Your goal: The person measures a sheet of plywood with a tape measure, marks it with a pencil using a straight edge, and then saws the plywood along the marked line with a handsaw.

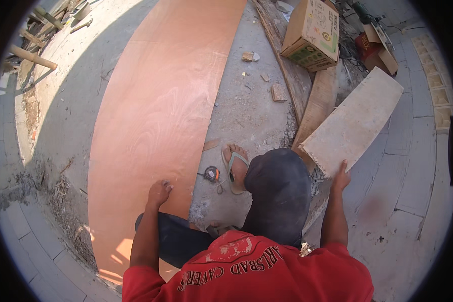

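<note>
A long orange-brown plywood sheet (156, 105) stretches from beside my left leg to the far edge of the view. My left hand (160, 193) is over its near part, fingers curled together; a small pale spot shows at the fingertips, too small to name. My right hand (341, 177) grips the near end of a pale, dusty board (355, 121), thumb on the upper face. The board slants away to the far right. On the concrete between the plywood and my sandalled foot (236, 163) lies a black and orange tape measure (211, 174).
Rough wooden planks (319, 100) lie beyond the pale board, with a cardboard box (312, 35) on them. A red open carton (375, 48) and cables are at the far right. Broken brick pieces (279, 92) dot the ground. Bamboo poles (35, 56) jut in at the far left.
</note>
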The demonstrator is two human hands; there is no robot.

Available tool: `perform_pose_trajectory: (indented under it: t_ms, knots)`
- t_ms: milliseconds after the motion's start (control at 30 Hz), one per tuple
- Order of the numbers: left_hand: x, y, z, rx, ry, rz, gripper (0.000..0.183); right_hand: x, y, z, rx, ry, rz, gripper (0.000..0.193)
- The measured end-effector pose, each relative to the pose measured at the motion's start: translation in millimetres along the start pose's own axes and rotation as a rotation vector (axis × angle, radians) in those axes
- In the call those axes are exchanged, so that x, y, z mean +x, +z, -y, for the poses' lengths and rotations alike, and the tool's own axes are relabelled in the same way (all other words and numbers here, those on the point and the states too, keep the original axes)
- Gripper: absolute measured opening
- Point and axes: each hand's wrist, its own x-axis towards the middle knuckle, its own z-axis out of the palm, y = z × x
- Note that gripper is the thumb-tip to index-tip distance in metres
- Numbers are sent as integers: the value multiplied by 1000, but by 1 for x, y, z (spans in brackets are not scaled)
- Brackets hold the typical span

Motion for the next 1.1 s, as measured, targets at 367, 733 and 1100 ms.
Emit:
perform_pose_trajectory:
  t_ms: [367,733,1100]
  knots:
    - [22,131,-59,164,442,-137,46,-90,42,62,-478,-501,447,45]
    - [50,35,-101,-1132,-50,239,74,-240,79,396,292,-950,944,8]
    - [-242,-238,-99,-338,413,56,58,-258,171,544,-157,-1517,2193,27]
